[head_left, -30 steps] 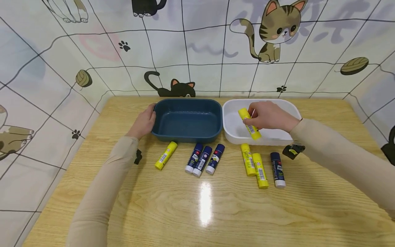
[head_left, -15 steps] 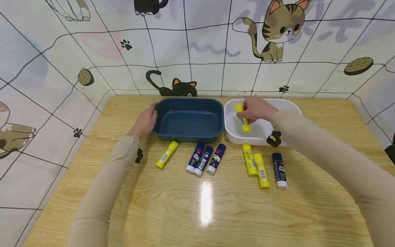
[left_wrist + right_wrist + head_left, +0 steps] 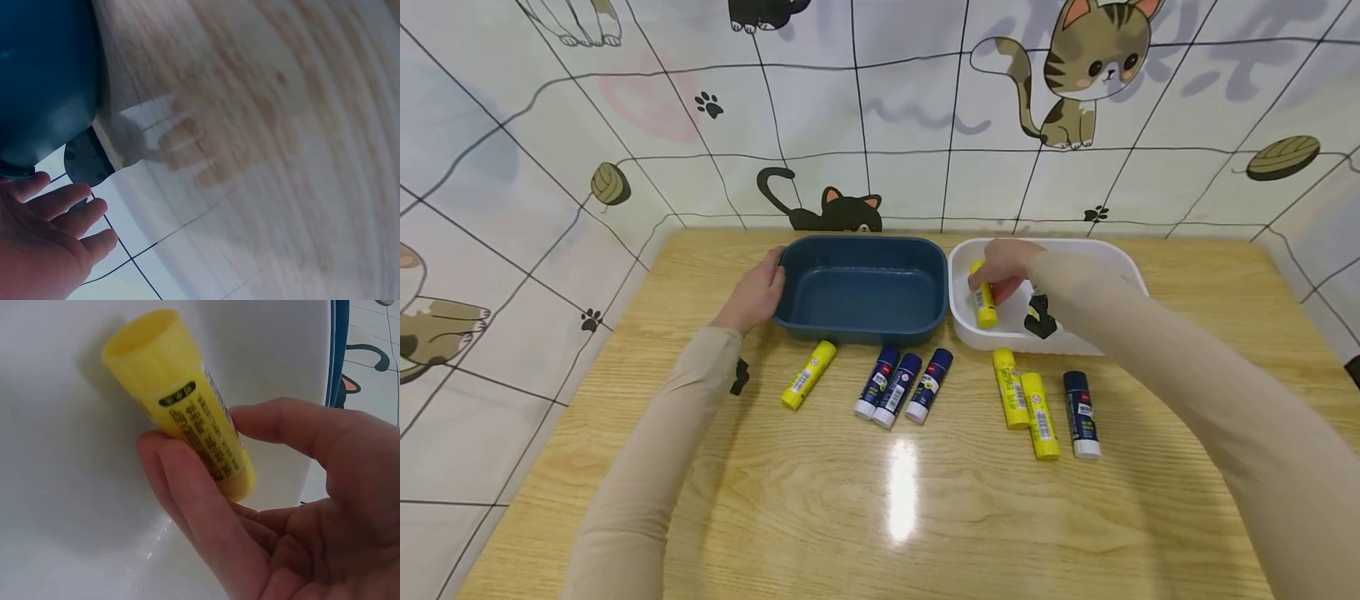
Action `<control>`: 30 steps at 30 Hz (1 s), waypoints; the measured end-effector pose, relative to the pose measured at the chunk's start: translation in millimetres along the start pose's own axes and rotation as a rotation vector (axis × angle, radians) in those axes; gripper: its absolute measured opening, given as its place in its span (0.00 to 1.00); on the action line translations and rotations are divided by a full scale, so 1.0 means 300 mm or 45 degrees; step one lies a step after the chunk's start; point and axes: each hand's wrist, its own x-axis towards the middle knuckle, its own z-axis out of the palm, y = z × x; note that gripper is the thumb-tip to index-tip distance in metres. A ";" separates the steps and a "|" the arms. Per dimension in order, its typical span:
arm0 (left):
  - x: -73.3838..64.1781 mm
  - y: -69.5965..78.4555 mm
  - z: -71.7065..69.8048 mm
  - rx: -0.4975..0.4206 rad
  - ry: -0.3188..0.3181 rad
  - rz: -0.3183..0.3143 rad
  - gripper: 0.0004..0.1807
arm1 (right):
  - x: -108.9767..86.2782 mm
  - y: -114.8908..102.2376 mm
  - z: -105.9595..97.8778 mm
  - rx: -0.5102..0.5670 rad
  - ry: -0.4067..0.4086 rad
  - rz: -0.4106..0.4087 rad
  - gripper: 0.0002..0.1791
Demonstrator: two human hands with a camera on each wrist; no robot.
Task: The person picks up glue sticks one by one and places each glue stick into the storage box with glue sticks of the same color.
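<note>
My right hand (image 3: 1007, 265) is inside the white bin (image 3: 1086, 342), near its left end. It pinches a yellow glue stick (image 3: 197, 419) between thumb and fingers, tilted over the bin floor; whether the stick touches the floor I cannot tell. At the left end of the dark blue bin (image 3: 861, 292), my left hand (image 3: 752, 293) rests against the outer wall. Its fingers (image 3: 59, 201) look extended and spread in the left wrist view. The blue bin's visible inside holds nothing.
Before the blue bin lie a yellow glue stick (image 3: 808, 375) and three navy ones with white caps (image 3: 898, 392). In front of the white bin are two yellow sticks (image 3: 1011, 389) and a navy one (image 3: 1082, 414). A cat-print wall (image 3: 902, 117) stands behind the table.
My right hand has moved left within the white bin and lowered the yellow glue stick, turning it more upright in view. The left hand stays at the blue bin.
</note>
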 end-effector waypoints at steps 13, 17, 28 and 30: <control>0.002 0.002 0.004 -0.008 0.015 0.001 0.26 | 0.019 -0.046 0.013 0.078 -0.146 0.038 0.20; -0.001 0.000 0.002 -0.011 0.010 -0.002 0.26 | 0.009 -0.061 0.010 0.082 -0.152 0.029 0.21; 0.000 0.000 0.002 -0.002 0.014 0.002 0.26 | -0.045 -0.070 -0.001 -0.039 -0.119 0.000 0.24; -0.001 0.001 0.003 0.000 0.015 0.005 0.26 | -0.058 -0.067 -0.002 -0.045 -0.106 -0.012 0.25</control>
